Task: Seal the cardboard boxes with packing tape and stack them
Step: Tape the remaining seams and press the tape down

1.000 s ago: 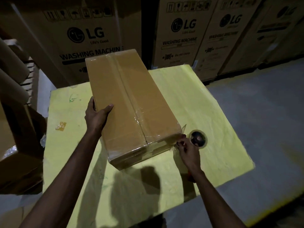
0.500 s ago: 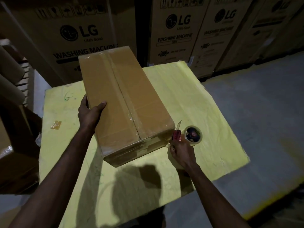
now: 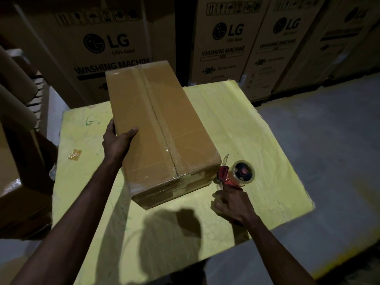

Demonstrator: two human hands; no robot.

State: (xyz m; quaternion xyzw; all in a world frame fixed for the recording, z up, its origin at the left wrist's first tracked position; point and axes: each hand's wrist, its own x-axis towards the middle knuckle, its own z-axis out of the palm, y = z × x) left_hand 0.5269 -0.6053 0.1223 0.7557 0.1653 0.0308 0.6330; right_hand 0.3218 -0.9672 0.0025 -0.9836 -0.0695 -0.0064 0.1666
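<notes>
Dim warehouse light is falling across a yellow table (image 3: 246, 128), with tall LG washing machine cartons (image 3: 224, 44) standing in a row behind it and a grey concrete floor (image 3: 329, 145) spreading out to the right. 1 cardboard box (image 3: 133, 120) is lying lengthwise on the table, its far end pointing toward the cartons and its near end facing the person. A strip of clear tape (image 3: 164, 136) is running along the centre seam of its top and folding down over the near end.

The left hand (image 3: 117, 141) is gripping the box's upper left edge: the thumb is lying flat on the top face, while the fingers are reaching down the left side, mostly out of sight. The right hand (image 3: 233, 204) is holding a red tape dispenser (image 3: 223, 175) just beside the box's near right corner, its fingers curling close together around the handle. The tape roll (image 3: 243, 172) on the dispenser is facing up, and a short loose end of tape (image 3: 225, 159) is sticking up next to the corner; whether it is touching the box cannot be told. 1 small scrap of tape (image 3: 75, 154) is sticking to the table at the left.
</notes>
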